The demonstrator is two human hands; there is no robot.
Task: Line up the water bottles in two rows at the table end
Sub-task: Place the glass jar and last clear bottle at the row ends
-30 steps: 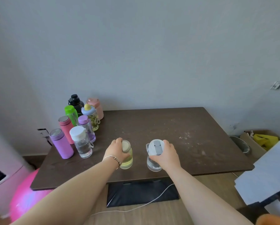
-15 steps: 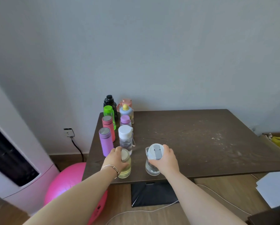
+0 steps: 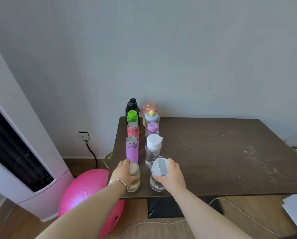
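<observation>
Two rows of bottles run along the left end of the dark table (image 3: 222, 152). The left row holds a black bottle (image 3: 132, 105), a green bottle (image 3: 132, 116), a coral flask (image 3: 133, 130) and a purple flask (image 3: 132, 149). In the right row stand a pink jug (image 3: 150, 107), a blue-capped bottle (image 3: 152, 116), a small lilac bottle (image 3: 152, 128) and a clear white-capped bottle (image 3: 153, 149). My left hand (image 3: 122, 173) grips a yellowish glass bottle (image 3: 134, 180) at the near end of the left row. My right hand (image 3: 172, 176) grips a clear bottle with a grey-white lid (image 3: 159, 169) beside it.
A pink exercise ball (image 3: 85, 192) lies on the floor left of the table. A tall white appliance (image 3: 15, 144) stands further left, with a wall socket and cable (image 3: 84, 136) behind. A white cable (image 3: 247, 214) runs across the floor; papers (image 3: 296, 209) sit at the right edge.
Both hands have carried their bottles leftward to the near ends of the two rows, close behind the purple flask and the white-capped bottle. The view has turned left.
</observation>
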